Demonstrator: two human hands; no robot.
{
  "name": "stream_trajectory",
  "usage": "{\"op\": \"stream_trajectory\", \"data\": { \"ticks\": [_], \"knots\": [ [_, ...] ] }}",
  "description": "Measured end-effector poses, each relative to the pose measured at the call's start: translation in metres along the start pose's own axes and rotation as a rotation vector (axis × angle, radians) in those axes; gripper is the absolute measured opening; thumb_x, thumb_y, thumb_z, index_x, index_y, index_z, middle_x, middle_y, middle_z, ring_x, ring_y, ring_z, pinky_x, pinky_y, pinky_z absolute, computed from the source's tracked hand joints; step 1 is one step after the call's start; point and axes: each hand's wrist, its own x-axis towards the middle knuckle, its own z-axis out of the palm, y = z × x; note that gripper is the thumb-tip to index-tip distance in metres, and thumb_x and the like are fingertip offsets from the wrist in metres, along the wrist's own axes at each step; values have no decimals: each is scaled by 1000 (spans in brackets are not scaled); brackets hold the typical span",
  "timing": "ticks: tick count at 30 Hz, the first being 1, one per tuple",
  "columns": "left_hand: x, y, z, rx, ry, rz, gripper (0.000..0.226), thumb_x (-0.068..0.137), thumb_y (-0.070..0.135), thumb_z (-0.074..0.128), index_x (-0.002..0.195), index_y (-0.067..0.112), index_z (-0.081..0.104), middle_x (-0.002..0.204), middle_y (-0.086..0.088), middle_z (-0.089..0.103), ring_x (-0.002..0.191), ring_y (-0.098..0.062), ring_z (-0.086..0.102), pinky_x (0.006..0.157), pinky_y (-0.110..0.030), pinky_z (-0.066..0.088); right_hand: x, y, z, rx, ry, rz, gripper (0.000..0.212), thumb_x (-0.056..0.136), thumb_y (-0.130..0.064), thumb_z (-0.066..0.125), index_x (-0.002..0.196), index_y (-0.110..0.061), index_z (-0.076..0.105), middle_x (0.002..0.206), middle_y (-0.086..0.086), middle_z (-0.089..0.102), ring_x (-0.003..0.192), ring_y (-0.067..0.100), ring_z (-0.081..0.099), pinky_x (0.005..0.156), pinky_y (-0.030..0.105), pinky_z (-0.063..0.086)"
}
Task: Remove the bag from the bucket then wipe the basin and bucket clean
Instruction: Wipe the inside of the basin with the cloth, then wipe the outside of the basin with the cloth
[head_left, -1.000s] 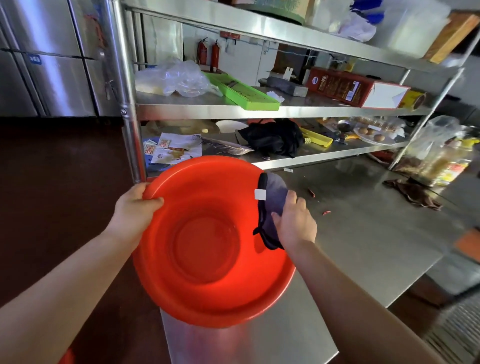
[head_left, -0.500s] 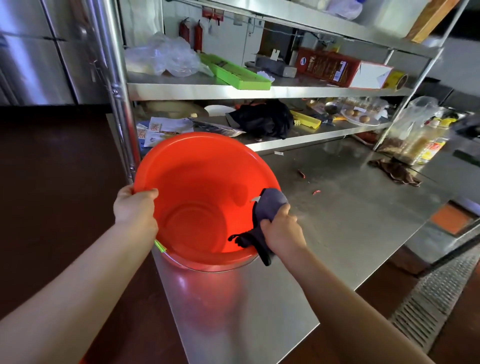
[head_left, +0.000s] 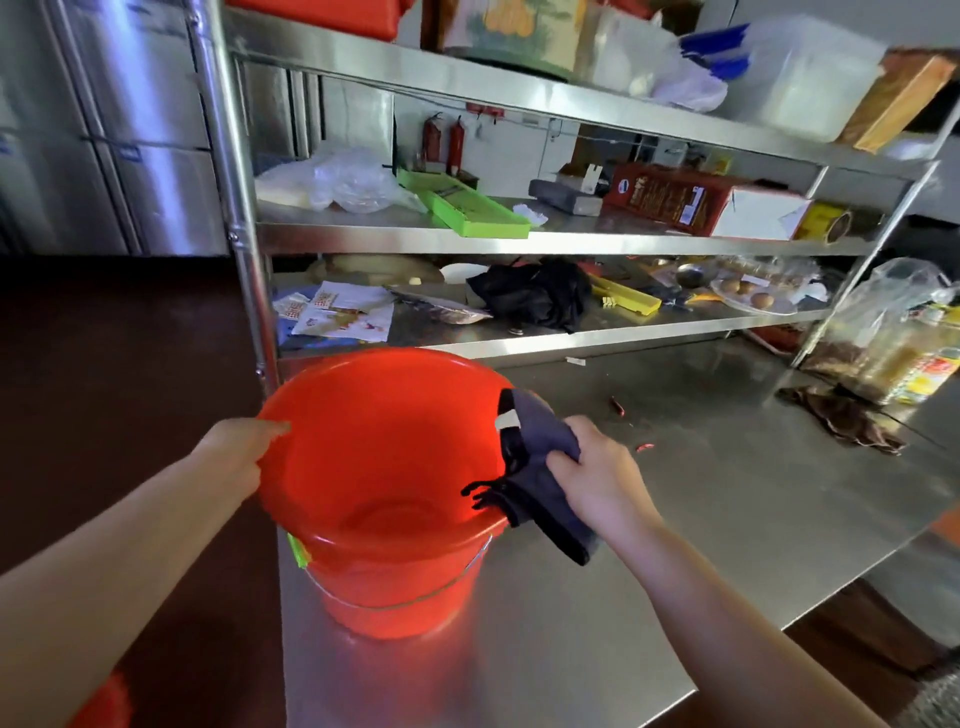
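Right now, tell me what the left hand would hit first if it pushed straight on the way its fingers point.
The left hand grips the near-left rim of the orange basin, fingers pointing right. Going on, it would probably meet the basin's inner wall first, though depth is unclear.

Two hands are being counted, the left hand (head_left: 234, 457) and the right hand (head_left: 597, 480). One orange basin (head_left: 379, 441) is being seen nested on one orange bucket (head_left: 395, 597). One grey cloth (head_left: 540, 467), one brown rag (head_left: 841, 421) and two fire extinguishers (head_left: 441, 143) are being counted.
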Motion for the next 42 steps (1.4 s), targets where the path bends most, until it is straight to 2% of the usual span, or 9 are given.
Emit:
{"op": "stream_trajectory", "data": {
  "ticks": [5,10,14,19,22,25,29,35,42],
  "knots": [
    [-33,3,36,637,362,611,29,81,21,67,105,7,61,96,-15,63,90,-37,58,81,-39,45,10,26,-34,2,94,-243,28,81,-17,56,108,-25,56,91,-7,65,82,20,59,65,30,43],
    [-109,-7,124,568,-235,812,44,80,34,71,121,22,57,116,11,55,104,-6,51,84,-20,36,11,28,-40,-186,92,-626,55,77,-12,61,131,-18,53,108,4,64,82,30,63,60,37,50],
    [-128,-15,152,709,-395,669,19,83,37,68,85,18,66,79,9,62,74,-6,54,61,-19,36,9,31,-41,-205,50,-723,65,71,-8,61,134,-21,49,110,3,60,84,28,62,60,36,49],
    [-136,-33,156,395,-424,764,22,80,-3,66,77,17,58,69,6,55,67,-6,49,64,-21,38,11,48,-44,326,-332,-458,93,64,-22,75,141,-41,28,126,-22,41,114,-3,45,86,5,38],
    [-144,-36,162,375,-420,851,28,79,-7,64,78,20,57,72,5,53,70,-8,48,67,-23,39,18,57,-47,757,-555,-278,60,69,-24,76,120,-41,49,114,-23,61,105,-7,58,82,8,44],
    [-151,-37,169,370,-368,866,27,78,-2,67,79,23,60,74,4,56,70,-9,52,64,-26,43,28,59,-47,836,-470,-223,10,84,-18,69,93,-16,66,92,-5,70,82,4,63,77,24,46],
    [-149,-56,162,598,-46,952,23,75,11,72,91,20,58,84,4,63,80,-15,60,73,-28,45,37,61,-56,860,-365,-191,23,73,-26,74,86,-9,65,80,0,69,76,10,62,71,32,48],
    [-141,-119,132,1456,126,905,45,71,42,66,110,25,53,104,6,63,97,-20,61,75,-30,42,49,80,-68,917,-247,-66,18,73,-30,76,85,-19,68,82,-2,74,76,11,71,67,30,56],
    [-140,-85,107,1229,207,1072,15,68,28,64,83,27,62,75,9,64,72,-17,59,52,-25,34,56,89,-75,699,-98,37,20,76,-35,73,82,-26,57,81,-5,67,79,13,64,64,30,51]
  ]
}}
